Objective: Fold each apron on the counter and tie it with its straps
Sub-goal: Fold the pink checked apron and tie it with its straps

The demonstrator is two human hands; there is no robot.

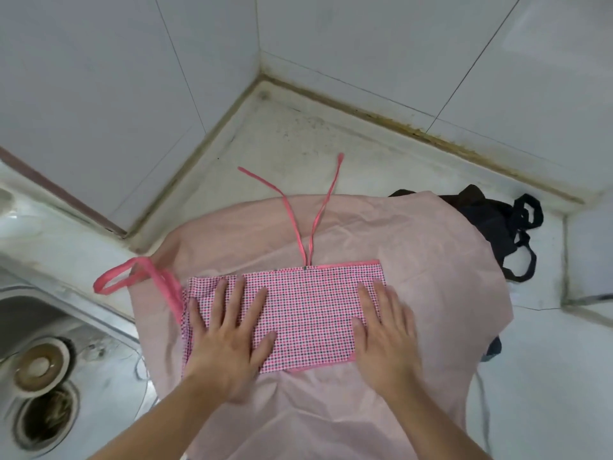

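While pressing flat on the checked apron (308, 310), pin it as a folded rectangle at the near middle of the counter (298, 134), on top of a spread pale pink apron (414, 260). Long axis left to right. Left hand (225, 330) on the left end, right hand (384, 330) on the right end, both palm down, fingers straight and spread, pointing far, gripping nothing. Forearms in from the near edge, roughly parallel. Two loose pink straps (318, 214) out from the far long edge, near its middle, running away toward the far wall corner and splaying apart at the tips. Reachable from either hand by a straight push forward, being about midway between the two. A third looped strap (132, 277) off the far left corner, just beyond the left hand's fingertips, draped toward the sink (33, 313). Probably next: another fold across the long axis, or gathering the straps to wrap round the bundle; cannot tell which. Either way, one palm needed to hold the fold down while the other lets go. At the far right, a crumpled dark apron (491, 220), partly under the pink one, not yet folded.
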